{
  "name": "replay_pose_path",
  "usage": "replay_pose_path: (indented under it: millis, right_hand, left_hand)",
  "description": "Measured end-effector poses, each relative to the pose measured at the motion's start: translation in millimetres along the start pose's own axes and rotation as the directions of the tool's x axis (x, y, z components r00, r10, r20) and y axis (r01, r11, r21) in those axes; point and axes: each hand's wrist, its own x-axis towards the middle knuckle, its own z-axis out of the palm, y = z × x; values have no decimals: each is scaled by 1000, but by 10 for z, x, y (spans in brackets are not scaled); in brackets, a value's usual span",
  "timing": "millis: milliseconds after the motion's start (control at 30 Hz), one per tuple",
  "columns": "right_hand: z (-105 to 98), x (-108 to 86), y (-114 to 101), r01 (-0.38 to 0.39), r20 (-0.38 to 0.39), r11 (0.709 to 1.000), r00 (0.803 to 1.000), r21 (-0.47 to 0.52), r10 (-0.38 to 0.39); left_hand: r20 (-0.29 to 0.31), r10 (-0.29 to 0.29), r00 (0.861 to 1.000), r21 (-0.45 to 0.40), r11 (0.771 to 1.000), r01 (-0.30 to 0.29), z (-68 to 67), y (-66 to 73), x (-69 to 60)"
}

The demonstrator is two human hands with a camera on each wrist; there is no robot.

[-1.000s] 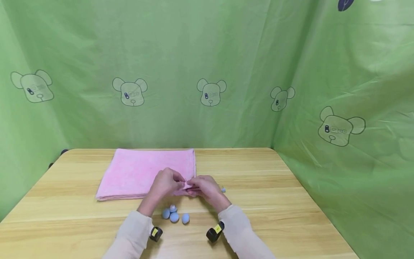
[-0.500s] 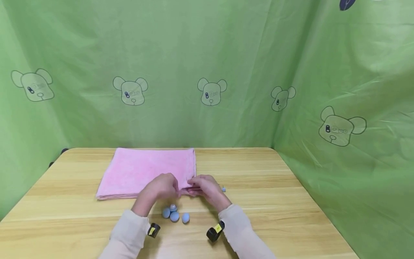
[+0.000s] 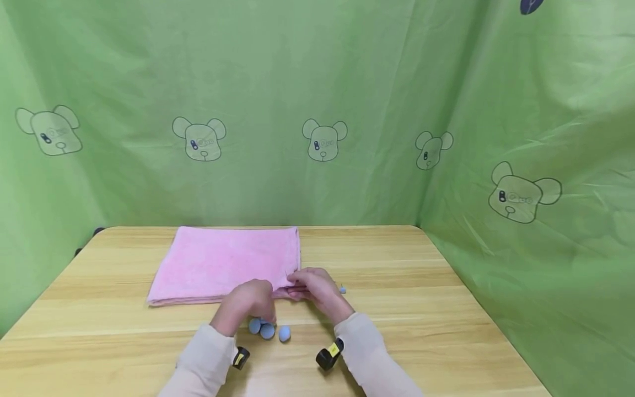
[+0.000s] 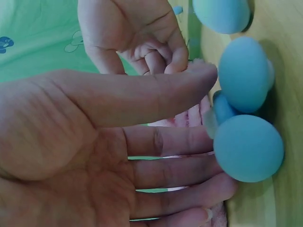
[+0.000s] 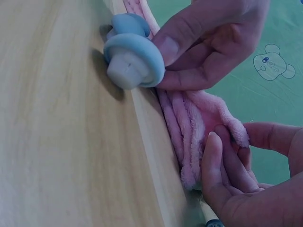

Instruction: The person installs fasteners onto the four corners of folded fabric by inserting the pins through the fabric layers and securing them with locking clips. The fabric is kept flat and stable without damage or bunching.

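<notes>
A folded pink towel [image 3: 223, 262] lies on the table. At its near right corner my right hand [image 3: 317, 289] pinches the fluffy layers between thumb and fingers; a thin pin seems to stick up there. My left hand [image 3: 250, 303] reaches down over several blue mushroom-shaped clips with white stems. In the left wrist view, thumb and forefinger lie on either side of a partly hidden clip [image 4: 223, 108], a gap between them. Two round-capped clips, one cap [image 4: 244, 73] and another cap [image 4: 248, 149], sit close by. A separate clip [image 3: 284, 333] lies to the right.
A small blue piece [image 3: 343, 290] with a thin upright pin lies on the table [image 3: 407, 331] just right of my right hand. Behind the table hangs a green curtain [image 3: 263, 66] with bear outlines, and it runs along both sides.
My left hand has let go of the towel corner and moved down and toward me to the blue clips. The right hand keeps its hold on the corner.
</notes>
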Motion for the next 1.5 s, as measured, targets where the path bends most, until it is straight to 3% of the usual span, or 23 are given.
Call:
replay_pose_path:
  millis: [467,700,1000,1200,1500]
  right_hand:
    - [15,-6,1,14,7,1000,1000,-14,-14]
    - [17,-3,-5,-1,-9,1000,1000,-13,1]
    - [19,-7,8,10,-10,1000,1000,-13,-10]
    - [14,-1,15,11,1,1000,1000,-6,-11]
    - [29,-6,9,13,1,1000,1000,-13,-13]
  left_hand:
    - [-25,-12,1000,20,1000,13,41,-8,43]
    - [-78,45,996,-45,998,-49,15,-27,51]
    - [-216,122,969,-158,975,-157,-40,-40,75]
    - [-322,147,935,-172,962,-210,-49,-9,104]
    - [-431,107,896,-237,945,-227,-40,-17,201]
